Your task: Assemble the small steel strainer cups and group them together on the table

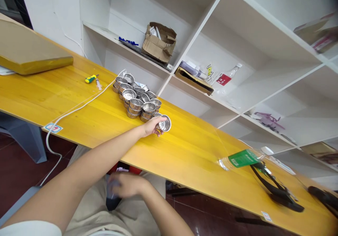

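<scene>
My left hand (151, 126) is closed on a small perforated metal cup (166, 123), tilted so that its round mouth shows. It is at the right front end of a cluster of similar perforated cups (136, 104), several of them stacked. Below the table edge, over my lap, is my right hand (128, 185). Motion blurs its fingers, so whether it holds anything cannot be made out. Just behind it are a dark item (113, 202) and something red (134, 169), both partly hidden.
A white cable (87, 103) crosses the yellow table (185, 151) left of the cups. Near it lie a screwdriver (91, 78) and a small syringe (98, 84). To the right are a green-labelled bottle (244, 158) and a black strap (277, 190). White shelves (200, 24) stand behind.
</scene>
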The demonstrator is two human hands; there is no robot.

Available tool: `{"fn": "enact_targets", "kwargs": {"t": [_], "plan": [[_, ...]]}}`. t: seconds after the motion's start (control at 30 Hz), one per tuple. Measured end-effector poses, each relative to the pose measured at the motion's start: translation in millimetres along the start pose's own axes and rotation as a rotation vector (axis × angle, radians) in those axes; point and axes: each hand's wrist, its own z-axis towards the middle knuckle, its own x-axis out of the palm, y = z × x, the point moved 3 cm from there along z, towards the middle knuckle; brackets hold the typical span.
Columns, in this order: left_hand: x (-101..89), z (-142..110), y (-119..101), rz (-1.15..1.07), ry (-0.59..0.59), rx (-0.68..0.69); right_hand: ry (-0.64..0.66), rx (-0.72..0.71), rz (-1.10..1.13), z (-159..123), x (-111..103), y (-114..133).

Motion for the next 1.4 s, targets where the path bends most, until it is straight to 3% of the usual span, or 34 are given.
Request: {"fn": "enact_targets", "kwargs": {"t": [0.07, 0.1, 0.13, 0.17, 0.2, 0.27, 0.3, 0.33, 0.37, 0.4, 0.47, 0.57, 0.87, 1.03, 1.2, 1.3, 1.4], "plan": [[-0.7, 1.1, 1.3, 0.012, 0.004, -0.005, 0.675, -0.258, 0.216, -37.7, -1.8, 37.0], [-1.2, 1.5, 1.4, 0.006, 0.008, -0.006, 0.964, -0.364, 0.272, -64.3, -17.5, 52.0], [-1.8, 1.7, 0.9, -0.010, 0.012, -0.004, 0.961, -0.412, 0.312, -85.1, -44.9, 61.3], [-2.6, 1.6, -0.3, -0.037, 0.010, 0.006, 0.659, -0.412, 0.341, -98.2, -82.0, 63.7], [-3.8, 1.2, -2.2, -0.068, 0.000, 0.024, 0.278, -0.398, 0.352, -109.4, -124.5, 58.7], [-6.5, 0.1, -6.9, -0.114, -0.038, 0.065, -0.491, -0.353, 0.383, -128.4, -207.0, 29.5], [-7.8, -0.5, -8.9, -0.123, -0.058, 0.079, -0.828, -0.235, 0.319, -133.4, -238.9, 6.9], [-8.7, -1.0, -10.5, -0.124, -0.074, 0.085, -1.077, -0.073, 0.218, -134.0, -262.0, -17.1], [-9.1, -1.4, -11.4, -0.121, -0.083, 0.084, -1.242, 0.119, 0.102, -130.6, -277.0, -40.9], [-9.2, -1.6, -11.8, -0.117, -0.089, 0.081, -1.312, 0.290, -0.008, -123.9, -285.1, -62.6], [-8.1, -1.6, -11.7, -0.111, -0.091, 0.078, -1.216, 0.496, -0.177, -106.5, -286.5, -97.0], [-5.0, -1.1, -11.2, -0.109, -0.072, 0.091, -1.000, 0.628, -0.329, -93.4, -273.9, -120.6], [-5.4, -1.4, -8.0, -0.061, -0.088, 0.073, -0.839, 0.833, -0.451, -92.0, -267.5, -103.5], [-4.5, -0.8, -3.6, -0.024, -0.083, 0.053, -0.767, 0.867, -0.493, -84.9, -263.1, -102.0], [-1.8, -0.1, 3.8, 0.027, -0.015, -0.058, -0.839, 0.777, -0.459, -88.3, -263.7, -105.0], [0.2, -1.1, 8.7, 0.096, 0.058, -0.157, -1.000, 0.666, -0.339, -95.0, -270.4, -109.4], [1.2, -2.2, 14.2, 0.173, 0.113, -0.239, -1.210, 0.465, -0.099, -98.7, -277.0, -114.5]]}}
